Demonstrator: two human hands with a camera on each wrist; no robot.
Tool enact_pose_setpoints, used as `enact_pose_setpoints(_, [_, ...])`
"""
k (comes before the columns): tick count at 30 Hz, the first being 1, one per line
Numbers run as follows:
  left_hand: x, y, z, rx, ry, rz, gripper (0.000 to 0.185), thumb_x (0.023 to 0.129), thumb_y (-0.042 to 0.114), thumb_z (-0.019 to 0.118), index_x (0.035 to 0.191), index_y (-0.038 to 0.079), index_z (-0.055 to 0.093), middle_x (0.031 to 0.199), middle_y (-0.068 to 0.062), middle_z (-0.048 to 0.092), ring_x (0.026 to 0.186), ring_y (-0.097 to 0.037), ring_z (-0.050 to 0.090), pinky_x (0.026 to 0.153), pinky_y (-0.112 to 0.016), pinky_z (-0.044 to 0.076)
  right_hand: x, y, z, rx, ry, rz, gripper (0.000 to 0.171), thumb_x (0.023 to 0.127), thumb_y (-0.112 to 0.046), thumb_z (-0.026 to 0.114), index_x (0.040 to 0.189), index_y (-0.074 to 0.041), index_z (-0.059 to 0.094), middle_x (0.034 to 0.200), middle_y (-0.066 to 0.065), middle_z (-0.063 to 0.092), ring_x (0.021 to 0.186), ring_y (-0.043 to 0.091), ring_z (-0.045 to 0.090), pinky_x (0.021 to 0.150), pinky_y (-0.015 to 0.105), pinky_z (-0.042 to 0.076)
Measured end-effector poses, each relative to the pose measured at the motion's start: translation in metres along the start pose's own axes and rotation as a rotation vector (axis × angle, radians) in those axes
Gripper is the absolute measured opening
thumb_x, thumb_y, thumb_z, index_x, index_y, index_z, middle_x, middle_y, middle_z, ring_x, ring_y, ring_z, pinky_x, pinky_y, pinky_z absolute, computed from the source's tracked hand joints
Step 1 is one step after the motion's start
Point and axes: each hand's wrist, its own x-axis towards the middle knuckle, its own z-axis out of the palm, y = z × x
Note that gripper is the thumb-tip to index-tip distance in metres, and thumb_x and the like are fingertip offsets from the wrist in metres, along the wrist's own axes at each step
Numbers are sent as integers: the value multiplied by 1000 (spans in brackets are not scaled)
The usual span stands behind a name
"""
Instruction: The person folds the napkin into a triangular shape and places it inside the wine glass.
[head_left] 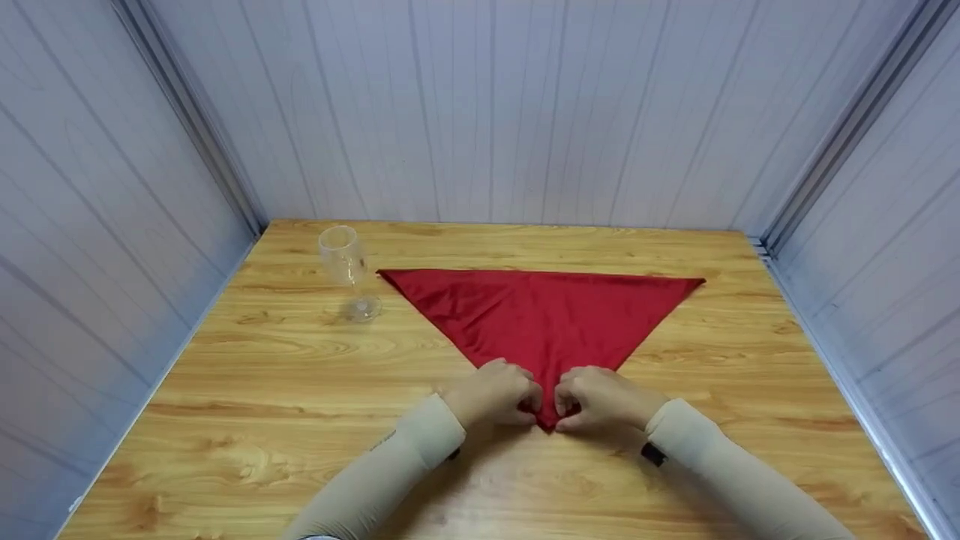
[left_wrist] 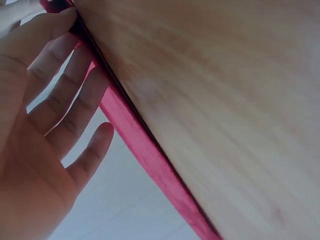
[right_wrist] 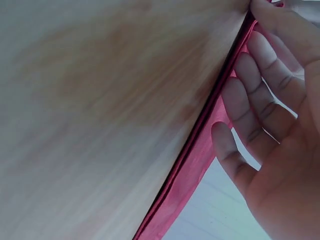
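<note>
A red satiny cloth (head_left: 540, 315), folded into a triangle, lies on the table with its long edge at the back and its point toward the person. Near that point, my left hand (head_left: 501, 391) pinches the left slanting edge between thumb and fingers. My right hand (head_left: 604, 397) does the same on the right edge, a small gap away. In the left wrist view the thumb meets the cloth's edge (left_wrist: 135, 125), the other fingers spread along it. The right wrist view shows a dark fold line along the edge (right_wrist: 195, 145), with the thumb at its upper end.
A clear stemmed glass (head_left: 346, 259) stands upright at the back left, beside the cloth's left corner. The wood-grain table (head_left: 300, 390) is bounded by pale panel walls (head_left: 480, 112) at the back and on both sides.
</note>
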Motion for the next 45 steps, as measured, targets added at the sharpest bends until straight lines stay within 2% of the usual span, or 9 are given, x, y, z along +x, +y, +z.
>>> enact_pose_setpoints(7, [0, 5, 0, 71, 18, -1, 6, 84, 33, 80, 89, 29, 80, 81, 13, 70, 72, -5, 62, 62, -24, 44, 1, -2, 3, 19, 19, 2, 15, 85, -30, 80, 81, -21, 68, 79, -10, 60, 74, 6, 55, 64, 23, 47])
enact_pose_setpoints(11, [0, 3, 0, 42, 35, 1, 7, 81, 29, 81, 88, 26, 79, 79, 11, 70, 69, -6, 61, 61, -25, 46, 2, -2, 3, 21, 24, 16, 14, 85, -25, 77, 79, -20, 66, 75, -9, 58, 71, 6, 52, 63, 24, 46])
enact_pose_setpoints(14, [0, 1, 0, 6, 39, -3, 12, 81, 31, 82, 90, 25, 79, 80, 11, 70, 70, -6, 62, 64, -25, 48, 3, -1, 2, 32, 18, 43, 14, 87, -23, 73, 77, -21, 65, 73, -11, 56, 69, 5, 50, 62, 25, 45])
enact_pose_setpoints(18, [1, -1, 0, -38, 28, -20, 15, 84, 36, 81, 91, 23, 78, 80, 11, 70, 70, -6, 61, 66, -25, 50, 3, 1, 1, 72, 6, 87, 13, 89, -23, 71, 78, -22, 65, 72, -14, 53, 68, 4, 50, 61, 25, 45])
enact_pose_setpoints(22, [3, -1, 2, -63, 18, -55, 10, 88, 31, 78, 85, 21, 76, 75, 10, 68, 68, -6, 59, 65, -24, 48, 2, 3, 1, 122, 0, 104, 13, 90, -22, 71, 79, -22, 64, 71, -15, 53, 68, 4, 50, 62, 25, 46])
enact_pose_setpoints(27, [4, -1, 2, -61, 20, -95, 10, 90, 26, 75, 81, 22, 73, 67, 11, 61, 62, -6, 54, 61, -25, 45, 1, 5, 1, 168, -8, 127, 16, 88, -31, 77, 86, -22, 63, 74, -14, 57, 70, 3, 54, 64, 25, 48])
enact_pose_setpoints(30, [4, -1, 2, -65, 21, -99, 10, 90, 25, 74, 81, 21, 73, 66, 11, 58, 61, -6, 52, 60, -25, 44, 1, 4, 1, 168, -8, 135, 20, 87, -34, 78, 84, -22, 62, 73, -13, 57, 68, 3, 52, 62, 24, 46])
enact_pose_setpoints(39, [3, -2, 1, -84, 85, -93, 19, 96, 31, 69, 81, 21, 73, 63, 10, 56, 58, -6, 50, 58, -25, 45, 3, 3, -1, 183, 18, 129, 19, 99, -26, 65, 80, -22, 62, 71, -15, 54, 65, 2, 49, 60, 24, 45])
enact_pose_setpoints(45, [4, -1, 1, -56, 75, -114, 17, 96, 32, 68, 82, 22, 71, 62, 10, 56, 58, -8, 52, 60, -29, 47, 5, 3, 0, 183, -7, 122, 20, 101, -22, 61, 82, -19, 62, 72, -14, 53, 66, 4, 48, 63, 25, 45])
